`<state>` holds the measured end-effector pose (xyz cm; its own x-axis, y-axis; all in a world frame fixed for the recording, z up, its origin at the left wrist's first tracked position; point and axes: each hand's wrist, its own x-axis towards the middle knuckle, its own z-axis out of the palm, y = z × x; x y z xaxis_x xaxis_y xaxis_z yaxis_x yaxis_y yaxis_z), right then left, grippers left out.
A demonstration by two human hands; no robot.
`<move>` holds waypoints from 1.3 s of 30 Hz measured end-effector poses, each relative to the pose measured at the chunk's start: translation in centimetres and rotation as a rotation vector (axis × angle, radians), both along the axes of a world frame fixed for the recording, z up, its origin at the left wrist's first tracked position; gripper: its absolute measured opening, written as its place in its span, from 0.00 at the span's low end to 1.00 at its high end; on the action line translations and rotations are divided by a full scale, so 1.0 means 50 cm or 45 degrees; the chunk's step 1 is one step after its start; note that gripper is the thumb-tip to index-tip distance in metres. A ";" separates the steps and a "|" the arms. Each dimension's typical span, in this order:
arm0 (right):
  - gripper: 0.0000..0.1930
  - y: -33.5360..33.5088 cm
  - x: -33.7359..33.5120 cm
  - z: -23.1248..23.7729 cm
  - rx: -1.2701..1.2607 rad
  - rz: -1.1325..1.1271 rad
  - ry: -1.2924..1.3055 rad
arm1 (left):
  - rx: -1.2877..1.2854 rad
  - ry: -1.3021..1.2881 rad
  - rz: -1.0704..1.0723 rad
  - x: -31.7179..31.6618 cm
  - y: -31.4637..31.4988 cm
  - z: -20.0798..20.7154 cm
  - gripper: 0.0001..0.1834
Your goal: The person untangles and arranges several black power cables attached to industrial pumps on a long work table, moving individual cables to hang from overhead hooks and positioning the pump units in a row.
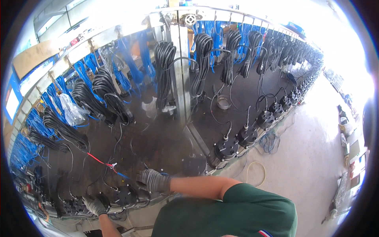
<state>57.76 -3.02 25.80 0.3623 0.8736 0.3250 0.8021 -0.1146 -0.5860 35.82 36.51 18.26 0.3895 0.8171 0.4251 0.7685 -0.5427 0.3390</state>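
Both my hands wear grey striped work gloves. My left hand rests at the bench's near edge, its fingers stretched over the row of black units, next to a dark round housing. Beside it stands a larger black cylindrical unit with a cable fitting on top. Above that unit's right side, my right hand is held with fingers curled; whatever lies between the fingertips is too small to name. Left of it, a red lead and a blue lead run across the dark bench.
Coiled black cables and blue cable bundles hang from a rail over the bench. A metal post rises mid-bench. More black units line the right edge. A round metal dish sits behind, and a pale hose loop lies on the floor.
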 end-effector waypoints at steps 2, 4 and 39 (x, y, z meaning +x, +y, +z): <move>0.20 0.004 -0.004 -0.007 0.085 -0.047 -0.008 | -0.227 -0.189 -0.127 -0.001 0.003 -0.002 0.34; 0.18 0.009 -0.005 -0.020 0.187 -0.061 -0.002 | -0.180 -0.236 -0.112 0.003 0.000 0.001 0.31; 0.27 0.018 -0.002 -0.032 0.047 -0.029 0.005 | -0.455 -0.408 -0.139 0.001 0.024 0.055 0.24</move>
<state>57.67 -2.12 24.19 0.3830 0.8527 0.3552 0.7972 -0.1109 -0.5935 35.85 37.73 20.99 0.3765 0.8952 0.2383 0.5401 -0.4211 0.7287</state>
